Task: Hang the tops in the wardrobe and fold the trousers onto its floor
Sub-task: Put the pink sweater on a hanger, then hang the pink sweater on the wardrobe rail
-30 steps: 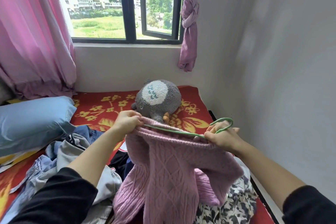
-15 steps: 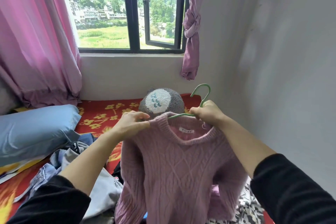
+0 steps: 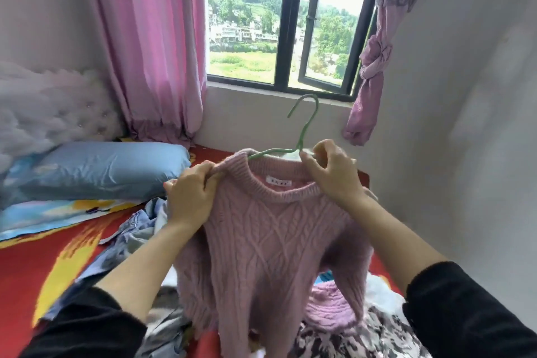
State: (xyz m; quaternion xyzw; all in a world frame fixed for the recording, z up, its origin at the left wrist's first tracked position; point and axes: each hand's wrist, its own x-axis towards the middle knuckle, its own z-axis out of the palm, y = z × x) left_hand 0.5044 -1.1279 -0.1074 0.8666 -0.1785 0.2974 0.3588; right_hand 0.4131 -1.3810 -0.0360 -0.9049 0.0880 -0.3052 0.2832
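Held up between both hands, above the bed (image 3: 35,264): pink sweater (image 3: 270,241). Shoulder seam pinched by left hand (image 3: 189,195); right hand (image 3: 334,174) clamped on collar and green hanger (image 3: 305,125). Risk: shoulder under left hand seems unseated, so the heavy knit could slip off.

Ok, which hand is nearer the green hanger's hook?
Right. The right hand pinches the green hanger at its neck, directly below the hook; the left hand grips the pink cable-knit sweater at its shoulder, out at the end of the hanger's arm.
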